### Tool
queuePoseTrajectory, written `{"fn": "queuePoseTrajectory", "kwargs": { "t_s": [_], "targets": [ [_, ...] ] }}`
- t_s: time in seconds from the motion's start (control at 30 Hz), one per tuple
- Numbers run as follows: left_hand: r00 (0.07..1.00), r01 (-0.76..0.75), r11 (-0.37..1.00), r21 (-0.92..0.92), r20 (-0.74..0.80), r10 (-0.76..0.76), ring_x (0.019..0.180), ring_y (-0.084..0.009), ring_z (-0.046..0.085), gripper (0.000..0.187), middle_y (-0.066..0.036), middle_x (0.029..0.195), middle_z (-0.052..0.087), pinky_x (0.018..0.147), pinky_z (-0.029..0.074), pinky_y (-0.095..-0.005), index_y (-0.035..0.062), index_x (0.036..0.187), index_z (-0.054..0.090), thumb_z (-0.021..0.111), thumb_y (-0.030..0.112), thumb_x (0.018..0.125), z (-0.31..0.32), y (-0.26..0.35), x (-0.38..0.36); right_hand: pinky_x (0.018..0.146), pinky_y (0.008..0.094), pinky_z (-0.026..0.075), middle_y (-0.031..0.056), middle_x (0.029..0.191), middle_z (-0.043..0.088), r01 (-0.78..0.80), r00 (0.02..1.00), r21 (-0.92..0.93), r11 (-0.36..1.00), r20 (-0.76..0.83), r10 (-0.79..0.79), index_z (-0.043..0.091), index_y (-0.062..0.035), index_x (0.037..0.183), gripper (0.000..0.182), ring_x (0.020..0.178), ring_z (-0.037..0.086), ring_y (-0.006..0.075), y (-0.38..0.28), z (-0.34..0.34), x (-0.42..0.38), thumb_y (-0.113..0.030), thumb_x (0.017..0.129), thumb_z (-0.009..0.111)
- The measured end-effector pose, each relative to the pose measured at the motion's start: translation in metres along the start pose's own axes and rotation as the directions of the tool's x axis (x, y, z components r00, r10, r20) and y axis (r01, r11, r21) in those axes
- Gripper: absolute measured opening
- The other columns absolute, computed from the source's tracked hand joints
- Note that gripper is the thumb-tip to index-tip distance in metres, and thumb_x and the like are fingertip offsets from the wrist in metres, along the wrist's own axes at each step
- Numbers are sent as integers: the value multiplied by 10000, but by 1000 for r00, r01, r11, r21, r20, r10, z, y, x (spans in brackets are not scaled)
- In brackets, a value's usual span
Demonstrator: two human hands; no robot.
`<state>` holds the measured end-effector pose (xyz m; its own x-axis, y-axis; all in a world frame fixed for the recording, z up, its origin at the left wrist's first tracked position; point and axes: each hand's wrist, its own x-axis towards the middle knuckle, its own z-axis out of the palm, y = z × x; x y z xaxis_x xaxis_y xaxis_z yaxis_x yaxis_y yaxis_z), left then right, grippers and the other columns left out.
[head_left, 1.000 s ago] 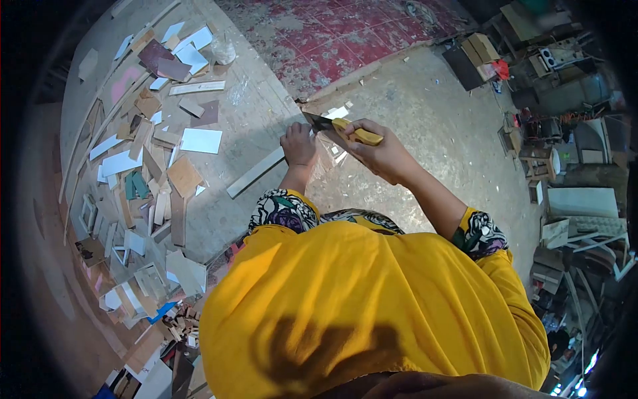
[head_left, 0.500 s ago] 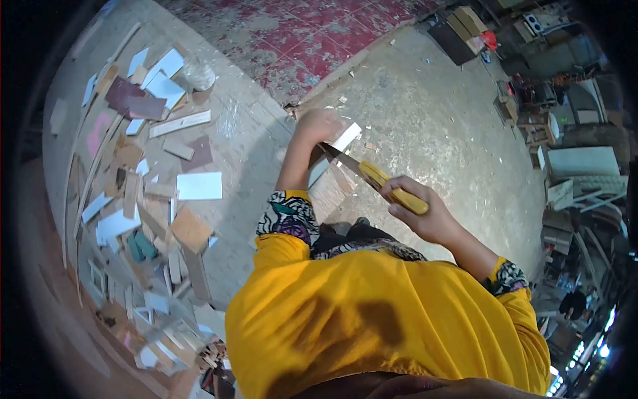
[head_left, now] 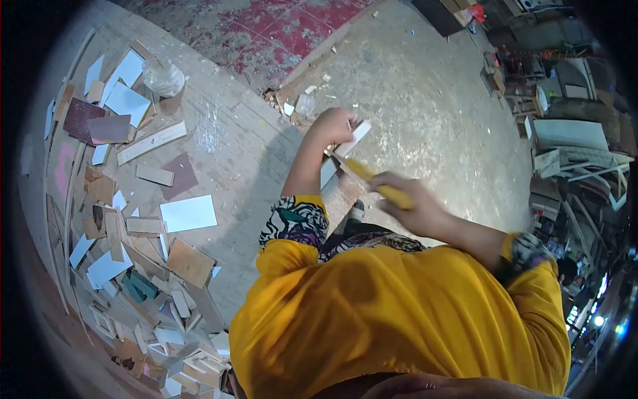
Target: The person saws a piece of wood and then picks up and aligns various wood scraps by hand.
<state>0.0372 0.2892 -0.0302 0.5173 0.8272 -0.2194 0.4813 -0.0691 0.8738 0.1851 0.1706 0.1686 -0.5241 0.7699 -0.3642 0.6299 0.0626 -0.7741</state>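
A handsaw with a yellow handle (head_left: 397, 197) is gripped in my right hand (head_left: 415, 205), slightly blurred. Its blade points up and left, across a narrow white-faced board (head_left: 328, 171). My left hand (head_left: 334, 126) lies on the board just beyond the blade, its fingers curled over the piece. The white end of the board (head_left: 359, 135) sticks out past my fingers. Beneath the board, a brownish wooden surface (head_left: 345, 193) shows in part beside my foot.
Scattered offcuts lie at the left, among them a white panel (head_left: 189, 213), a brown square (head_left: 190, 262) and a maroon piece (head_left: 85, 120). A clear plastic container (head_left: 163, 78) stands near them. Stacked boards and furniture parts (head_left: 571, 135) line the right side.
My right hand and the saw have shifted slightly, and the handle is now blurred. My left hand still holds the board. The whole view has turned a little, moving the offcuts leftward and down.
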Motion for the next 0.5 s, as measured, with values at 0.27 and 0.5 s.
{"fn": "queuePoseTrajectory", "kwargs": {
  "t_s": [0.27, 0.5],
  "targets": [
    [968, 62, 981, -185, -229, -104, 713, -178, 605, 294, -114, 790, 639, 668, 467, -302, 20, 944, 602, 652, 139, 680, -18, -1, 1, 752, 296, 456, 86, 973, 612, -57, 996, -14, 998, 67, 58, 541, -68, 1039, 263, 804, 599, 226, 46, -21, -6, -12, 788, 594],
    [943, -78, 399, -914, -197, -268, 721, -168, 588, 365, -74, 890, 601, 668, 474, -275, 38, 1177, 484, 471, 102, 818, -23, -16, -14, 744, 301, 449, 111, 896, 609, -221, 961, -42, 974, -181, 210, 548, -70, 1035, 264, 812, 588, 226, 83, -51, -104, -31, 782, 609]
  ]
}}
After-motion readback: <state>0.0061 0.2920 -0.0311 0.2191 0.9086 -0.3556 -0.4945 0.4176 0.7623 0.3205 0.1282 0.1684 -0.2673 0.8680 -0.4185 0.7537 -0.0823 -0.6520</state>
